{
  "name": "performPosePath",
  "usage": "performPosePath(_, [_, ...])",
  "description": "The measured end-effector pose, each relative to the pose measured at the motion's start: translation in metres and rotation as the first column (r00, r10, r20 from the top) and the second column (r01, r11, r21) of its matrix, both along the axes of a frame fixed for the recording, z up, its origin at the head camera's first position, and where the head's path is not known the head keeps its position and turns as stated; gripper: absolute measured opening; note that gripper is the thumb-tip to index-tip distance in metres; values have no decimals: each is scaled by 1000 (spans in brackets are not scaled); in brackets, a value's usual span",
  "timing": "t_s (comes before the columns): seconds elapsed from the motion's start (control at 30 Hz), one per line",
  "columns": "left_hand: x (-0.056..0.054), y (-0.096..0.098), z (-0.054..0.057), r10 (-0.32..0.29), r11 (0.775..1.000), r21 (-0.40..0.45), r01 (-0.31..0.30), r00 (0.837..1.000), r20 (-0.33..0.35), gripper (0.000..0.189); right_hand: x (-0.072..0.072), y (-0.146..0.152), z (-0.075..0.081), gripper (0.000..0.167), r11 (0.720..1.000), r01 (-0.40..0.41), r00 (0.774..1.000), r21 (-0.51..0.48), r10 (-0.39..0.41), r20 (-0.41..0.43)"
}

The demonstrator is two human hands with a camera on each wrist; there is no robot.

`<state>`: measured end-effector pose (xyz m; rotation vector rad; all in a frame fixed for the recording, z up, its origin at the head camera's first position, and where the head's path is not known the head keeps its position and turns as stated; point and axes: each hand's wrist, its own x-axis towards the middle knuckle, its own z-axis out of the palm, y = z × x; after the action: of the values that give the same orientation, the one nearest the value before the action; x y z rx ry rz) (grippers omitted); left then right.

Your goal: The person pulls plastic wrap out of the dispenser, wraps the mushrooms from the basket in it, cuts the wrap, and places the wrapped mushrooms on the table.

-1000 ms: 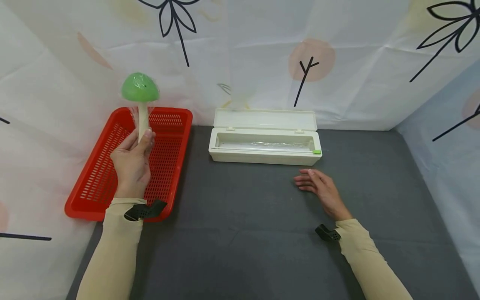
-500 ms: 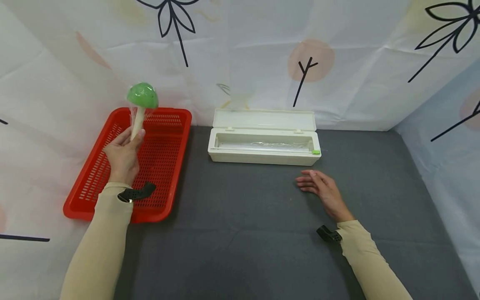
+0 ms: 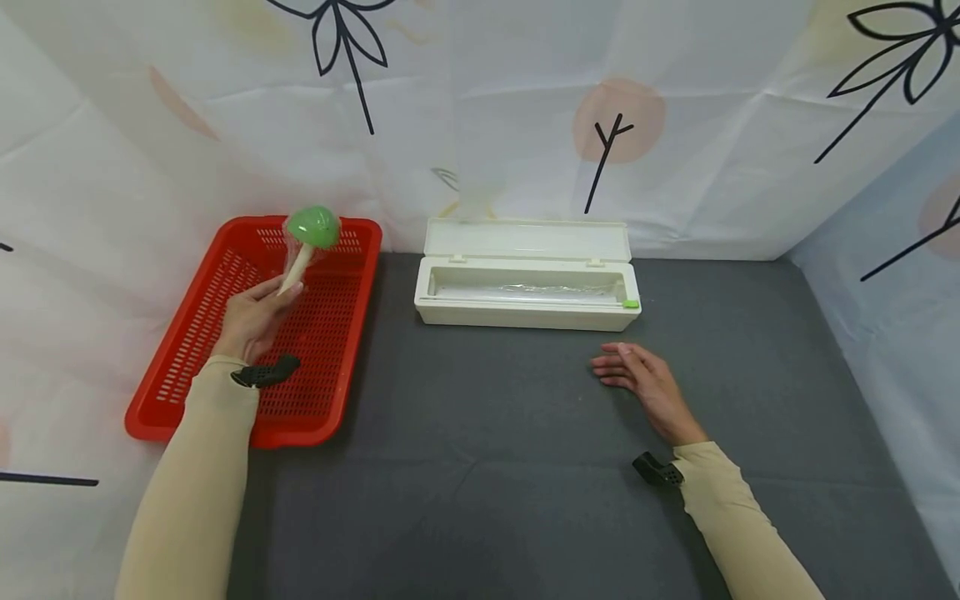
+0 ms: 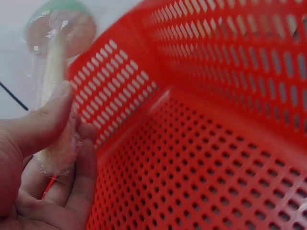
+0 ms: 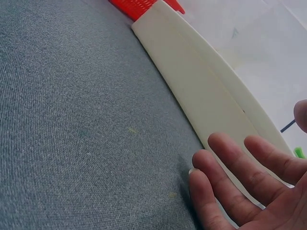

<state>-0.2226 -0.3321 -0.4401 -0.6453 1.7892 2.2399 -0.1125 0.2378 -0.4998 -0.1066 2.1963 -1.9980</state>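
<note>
My left hand (image 3: pixel 251 321) pinches the pale stem of a green-capped mushroom (image 3: pixel 313 227) between thumb and fingers. Clear plastic film wraps the mushroom, as the left wrist view shows around its stem (image 4: pixel 56 62). Both are above the red plastic basket (image 3: pixel 341 367), with the mushroom tilted and its cap pointing up and to the right. My right hand (image 3: pixel 652 387) holds nothing, its fingers loosely bent just over the grey table. Nearest to it is the white cling film box (image 3: pixel 525 315), whose lid (image 3: pixel 528 240) stands raised; a roll of clear film lies inside.
A dark grey cloth (image 3: pixel 480 467) covers the table. White patterned fabric (image 3: pixel 510 108) hangs behind and at both sides. On the front right of the film box is a small green slider (image 3: pixel 631 304).
My left hand has lowered the mushroom towards the basket and tipped its cap to the right. The right hand has stayed nearly still.
</note>
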Motion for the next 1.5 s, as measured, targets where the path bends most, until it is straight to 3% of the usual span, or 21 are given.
performPosePath(0.37, [-12,4,-25,-23,980,-195,37,997,75,81,-2,-6,2,61,1000,-1,1000,4,1,6])
performPosePath(0.53, [-14,4,-29,-92,955,-267,126,987,135,83,-3,-8,2,61,1000,-2,1000,-9,3,8])
performPosePath(0.6, [-14,2,-29,-132,944,-280,174,978,162,84,-3,-8,2,61,1000,-4,1000,-15,5,9])
performPosePath(0.67, [-13,0,-28,-151,946,-257,196,971,186,83,-3,-9,1,61,1000,-3,1000,-17,3,11])
performPosePath(0.83, [-9,-6,-26,-157,963,-175,202,958,240,82,-2,-9,1,61,1000,-6,1000,-10,6,15])
performPosePath(0.93, [-7,-5,-25,-164,960,-184,212,955,248,79,-2,-9,1,61,1000,-7,1000,-11,7,16])
performPosePath(1.0, [-6,-3,-24,-167,952,-214,219,956,240,77,-1,-9,0,61,1000,-9,1000,-12,10,14])
performPosePath(1.2, [-5,2,-25,-171,900,-364,238,964,206,76,-1,-9,1,58,1000,-19,1000,-14,19,2])
performPosePath(1.5, [-3,4,-28,-152,827,-502,254,960,235,76,0,-9,1,58,1000,-26,1000,-17,25,-4])
